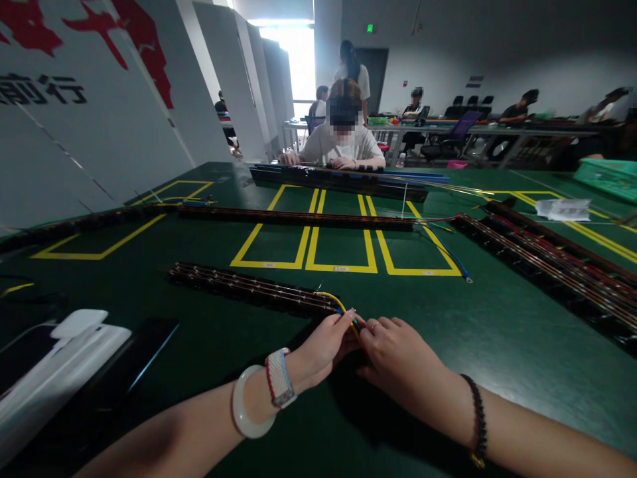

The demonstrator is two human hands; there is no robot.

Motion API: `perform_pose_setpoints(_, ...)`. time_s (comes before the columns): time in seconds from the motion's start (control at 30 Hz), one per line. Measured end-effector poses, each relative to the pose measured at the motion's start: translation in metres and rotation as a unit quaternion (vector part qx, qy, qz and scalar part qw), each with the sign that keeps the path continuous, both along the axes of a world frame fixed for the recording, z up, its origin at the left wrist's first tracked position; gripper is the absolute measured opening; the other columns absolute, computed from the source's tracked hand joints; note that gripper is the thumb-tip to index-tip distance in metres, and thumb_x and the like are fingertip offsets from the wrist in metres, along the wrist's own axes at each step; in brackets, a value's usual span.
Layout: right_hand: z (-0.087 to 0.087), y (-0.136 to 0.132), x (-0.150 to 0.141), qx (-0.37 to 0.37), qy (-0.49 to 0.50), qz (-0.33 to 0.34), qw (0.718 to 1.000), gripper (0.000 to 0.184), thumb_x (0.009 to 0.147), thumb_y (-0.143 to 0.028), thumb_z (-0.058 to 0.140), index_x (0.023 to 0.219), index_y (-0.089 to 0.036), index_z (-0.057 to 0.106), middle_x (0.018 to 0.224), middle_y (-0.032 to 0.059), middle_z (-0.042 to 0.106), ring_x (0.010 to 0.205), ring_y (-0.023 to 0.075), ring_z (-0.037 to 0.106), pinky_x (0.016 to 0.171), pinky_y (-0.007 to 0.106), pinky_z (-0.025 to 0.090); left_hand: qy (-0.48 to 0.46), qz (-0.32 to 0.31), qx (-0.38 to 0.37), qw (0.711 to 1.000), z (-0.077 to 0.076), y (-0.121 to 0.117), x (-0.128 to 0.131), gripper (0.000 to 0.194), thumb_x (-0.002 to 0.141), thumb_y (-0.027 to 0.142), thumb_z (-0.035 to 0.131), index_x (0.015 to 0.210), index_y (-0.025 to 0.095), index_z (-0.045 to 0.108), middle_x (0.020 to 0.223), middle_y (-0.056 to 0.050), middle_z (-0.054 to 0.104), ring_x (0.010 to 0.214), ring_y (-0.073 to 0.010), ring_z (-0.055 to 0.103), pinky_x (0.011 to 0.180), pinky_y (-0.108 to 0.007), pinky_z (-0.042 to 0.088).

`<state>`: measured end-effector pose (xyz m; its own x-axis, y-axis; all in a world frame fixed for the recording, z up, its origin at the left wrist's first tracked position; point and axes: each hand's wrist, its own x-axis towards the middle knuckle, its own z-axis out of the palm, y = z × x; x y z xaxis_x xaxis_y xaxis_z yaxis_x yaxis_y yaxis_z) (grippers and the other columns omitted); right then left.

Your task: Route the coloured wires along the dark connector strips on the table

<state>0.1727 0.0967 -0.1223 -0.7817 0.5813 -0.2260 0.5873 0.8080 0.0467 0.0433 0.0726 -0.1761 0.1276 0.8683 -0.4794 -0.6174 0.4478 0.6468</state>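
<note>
Both my hands meet at the right end of a long black strip point(249, 287) with thin metal rods along it, lying on the green table. Coloured wires come out of that end, and a yellow wire point(328, 296) arches into my fingers. My left hand point(328, 345) pinches the wires between thumb and fingers. Close against it, my right hand point(398, 348) has its fingers curled round the same wires, with a bit of green showing between the hands. The wire ends are hidden by my right hand.
Another black strip point(298, 218) crosses the table beyond, with a blue wire point(450, 252) and lug at its end. More strips point(547, 265) lie at right. A phone point(154, 345) and white box point(74, 372) sit at left. A person point(343, 136) works opposite; a green basket point(607, 178) stands far right.
</note>
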Motion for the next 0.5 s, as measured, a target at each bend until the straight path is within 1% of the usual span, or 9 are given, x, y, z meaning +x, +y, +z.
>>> perform_pose_setpoints(0.07, 0.005, 0.002, 0.003, -0.023, 0.011, -0.01, 1.0, 0.034, 0.079, -0.027, 0.063, 0.108, -0.009, 0.062, 0.097, 0.0116, 0.062, 0.087, 0.0244, 0.059, 0.077, 0.037, 0.047, 0.002, 0.002, -0.001, 1.0, -0.002, -0.001, 0.0, 0.017, 0.086, 0.026, 0.052, 0.09, 0.01, 0.053, 0.089, -0.006, 0.062, 0.081, -0.0097, 0.06, 0.081, -0.024, 0.048)
perform_pose_setpoints(0.13, 0.015, 0.009, 0.009, -0.046, 0.03, -0.024, 0.998, 0.019, 0.083, -0.02, 0.056, 0.098, -0.012, 0.065, 0.09, 0.0094, 0.062, 0.081, 0.0209, 0.06, 0.073, 0.032, 0.046, -0.001, 0.0, 0.007, 1.0, -0.002, -0.001, -0.001, 0.021, 0.084, 0.031, 0.055, 0.091, 0.011, 0.052, 0.089, -0.006, 0.062, 0.082, -0.0108, 0.06, 0.085, -0.028, 0.048)
perform_pose_setpoints(0.17, 0.019, 0.015, 0.013, -0.052, 0.043, -0.034, 0.997, 0.014, 0.085, -0.018, 0.053, 0.092, -0.013, 0.065, 0.086, 0.0084, 0.062, 0.077, 0.0191, 0.06, 0.07, 0.03, 0.044, -0.002, -0.007, 0.014, 1.0, -0.001, -0.002, -0.001, 0.024, 0.084, 0.033, 0.055, 0.092, 0.011, 0.052, 0.09, -0.006, 0.062, 0.083, -0.0118, 0.061, 0.087, -0.03, 0.048)
perform_pose_setpoints(0.23, 0.024, 0.031, 0.021, -0.047, 0.079, -0.062, 0.994, 0.017, 0.088, -0.016, 0.048, 0.084, -0.013, 0.064, 0.083, 0.0075, 0.062, 0.073, 0.0167, 0.059, 0.067, 0.028, 0.042, 0.003, -0.024, 0.027, 0.999, 0.002, -0.003, -0.002, 0.028, 0.086, 0.037, 0.052, 0.094, 0.01, 0.051, 0.09, -0.009, 0.062, 0.085, -0.0143, 0.062, 0.091, -0.035, 0.047)
perform_pose_setpoints(0.27, 0.023, 0.041, 0.024, -0.04, 0.105, -0.077, 0.991, 0.018, 0.09, -0.016, 0.047, 0.086, -0.013, 0.064, 0.085, 0.0073, 0.062, 0.074, 0.0163, 0.059, 0.067, 0.027, 0.042, 0.007, -0.031, 0.031, 0.999, 0.004, -0.003, -0.002, 0.029, 0.087, 0.038, 0.049, 0.094, 0.01, 0.051, 0.09, -0.01, 0.062, 0.086, -0.0155, 0.062, 0.092, -0.038, 0.046)
perform_pose_setpoints(0.3, 0.019, 0.052, 0.027, -0.033, 0.138, -0.09, 0.986, 0.018, 0.09, -0.016, 0.046, 0.09, -0.014, 0.064, 0.087, 0.0072, 0.062, 0.076, 0.0162, 0.059, 0.069, 0.027, 0.041, 0.011, -0.036, 0.033, 0.999, 0.005, -0.003, -0.002, 0.029, 0.088, 0.038, 0.047, 0.093, 0.01, 0.05, 0.089, -0.01, 0.062, 0.087, -0.0167, 0.062, 0.093, -0.039, 0.046)
perform_pose_setpoints(0.37, 0.004, 0.074, 0.031, -0.028, 0.223, -0.103, 0.969, 0.018, 0.091, -0.017, 0.047, 0.1, -0.014, 0.062, 0.091, 0.0065, 0.063, 0.081, 0.0161, 0.059, 0.071, 0.026, 0.041, 0.015, -0.04, 0.036, 0.998, 0.008, -0.003, -0.002, 0.029, 0.089, 0.039, 0.043, 0.092, 0.01, 0.047, 0.087, -0.01, 0.062, 0.088, -0.0182, 0.062, 0.093, -0.042, 0.045)
perform_pose_setpoints(0.43, -0.018, 0.093, 0.033, -0.048, 0.304, -0.103, 0.946, 0.016, 0.09, -0.019, 0.05, 0.1, -0.013, 0.06, 0.091, 0.0054, 0.063, 0.081, 0.0148, 0.058, 0.071, 0.025, 0.041, 0.019, -0.042, 0.033, 0.998, 0.01, -0.002, -0.002, 0.028, 0.091, 0.038, 0.04, 0.091, 0.01, 0.045, 0.085, -0.01, 0.061, 0.087, -0.0188, 0.062, 0.092, -0.042, 0.046)
perform_pose_setpoints(0.5, -0.04, 0.107, 0.033, -0.071, 0.364, -0.096, 0.924, 0.013, 0.089, -0.021, 0.052, 0.096, -0.013, 0.061, 0.09, 0.0048, 0.062, 0.08, 0.0135, 0.057, 0.072, 0.023, 0.042, 0.027, -0.043, 0.027, 0.998, 0.012, -0.002, -0.002, 0.026, 0.092, 0.035, 0.038, 0.09, 0.01, 0.044, 0.085, -0.011, 0.061, 0.087, -0.0188, 0.062, 0.091, -0.042, 0.046)
